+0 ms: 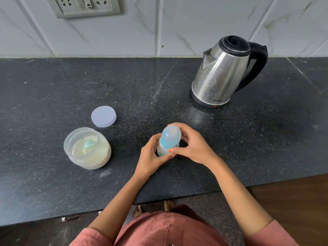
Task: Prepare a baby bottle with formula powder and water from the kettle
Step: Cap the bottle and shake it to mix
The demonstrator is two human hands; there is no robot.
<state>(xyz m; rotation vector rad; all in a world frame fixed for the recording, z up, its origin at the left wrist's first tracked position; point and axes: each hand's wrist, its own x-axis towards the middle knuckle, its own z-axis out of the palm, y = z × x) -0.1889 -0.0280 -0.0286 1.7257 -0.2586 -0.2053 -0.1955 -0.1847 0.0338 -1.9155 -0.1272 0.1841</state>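
Baby bottle [167, 143] upright nr counter's [53, 96] front edge, capped w/ blue dome. Left hand [150, 157] grips its body, right hand [190, 144] curls round the cap. Open jar [87, 148] at left holds pale powder & scoop [89, 144]; lid [103, 116] just behind. Kettle [225, 71] at back right, lid closed.
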